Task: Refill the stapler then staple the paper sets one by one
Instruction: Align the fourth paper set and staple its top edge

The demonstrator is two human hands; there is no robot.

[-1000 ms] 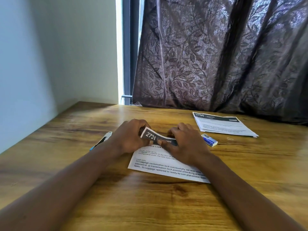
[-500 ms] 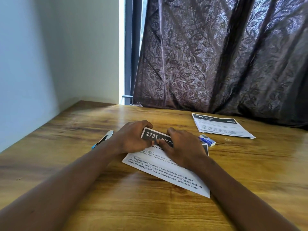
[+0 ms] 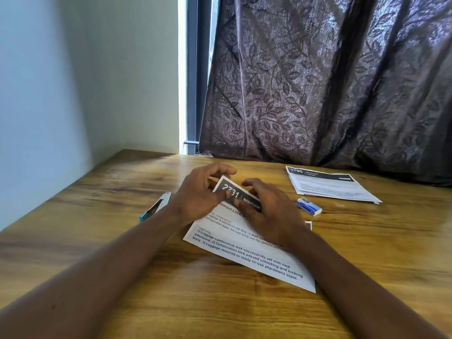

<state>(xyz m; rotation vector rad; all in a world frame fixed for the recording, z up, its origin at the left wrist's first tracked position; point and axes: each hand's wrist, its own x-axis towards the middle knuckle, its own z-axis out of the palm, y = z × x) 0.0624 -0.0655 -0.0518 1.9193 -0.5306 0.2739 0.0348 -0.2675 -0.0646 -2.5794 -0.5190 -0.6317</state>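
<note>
A paper set (image 3: pixel 247 250) headed "2731" lies in front of me on the wooden table (image 3: pixel 171 302), turned at an angle. Its top left corner is lifted off the table. My left hand (image 3: pixel 198 194) pinches that corner between thumb and fingers. My right hand (image 3: pixel 271 211) lies on the sheet's upper middle with fingers on the dark header. The blue and white stapler (image 3: pixel 156 207) lies on the table left of my left wrist, untouched. A small blue staple box (image 3: pixel 308 206) sits right of my right hand. A second paper set (image 3: pixel 327 185) headed "2705" lies at the back right.
A dark leaf-patterned curtain (image 3: pixel 318 81) hangs behind the table's far edge. A pale wall (image 3: pixel 61 81) runs along the left side. A tiny loose staple piece (image 3: pixel 339 205) lies near the second paper set.
The paper set has rotated clockwise and slid toward me under both hands. My left fingers have opened wider around the raised corner.
</note>
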